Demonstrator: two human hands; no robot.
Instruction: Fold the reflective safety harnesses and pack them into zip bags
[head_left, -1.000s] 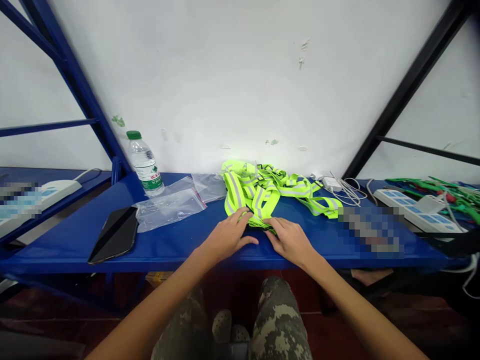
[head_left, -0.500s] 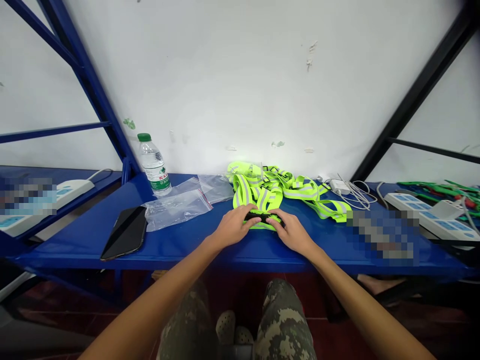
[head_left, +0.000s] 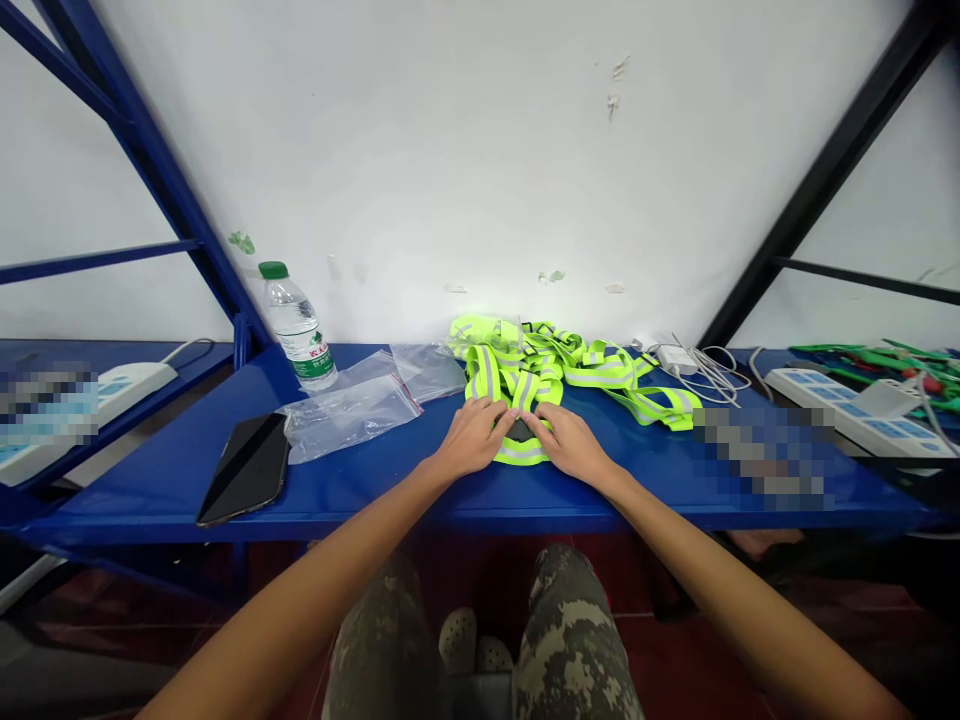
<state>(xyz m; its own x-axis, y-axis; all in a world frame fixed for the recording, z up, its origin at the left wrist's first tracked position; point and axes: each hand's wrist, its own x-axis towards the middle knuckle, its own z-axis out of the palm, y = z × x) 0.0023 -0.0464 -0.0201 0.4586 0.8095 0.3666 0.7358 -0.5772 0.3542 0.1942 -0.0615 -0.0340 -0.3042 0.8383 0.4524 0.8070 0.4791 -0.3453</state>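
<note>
A fluorescent yellow reflective strap harness point(head_left: 523, 455) with grey bands lies bunched on the blue table point(head_left: 390, 490). At its near end, my left hand point(head_left: 476, 437) grips the strap from the left, fingers curled and thumb pointing inward. From the right, my right hand point(head_left: 568, 440) holds the same part, its thumb close to the other. A dark piece point(head_left: 519, 430) shows under the thumbs, largely covered by them. One loop of the strap curves out below the hands and rests on the tabletop.
Clear plastic bags point(head_left: 352, 415), a black phone point(head_left: 244, 468) and a water bottle point(head_left: 298, 330) lie or stand to the left. More yellow straps point(head_left: 611, 370), a white charger with cable point(head_left: 675, 358) and a power strip point(head_left: 855, 412) are rightward. A white wall rises behind.
The black piece that was held up between both hands is now lower and mostly covered. Both thumbs have come closer together, and the near strap loop shows more. The view has shifted slightly.
</note>
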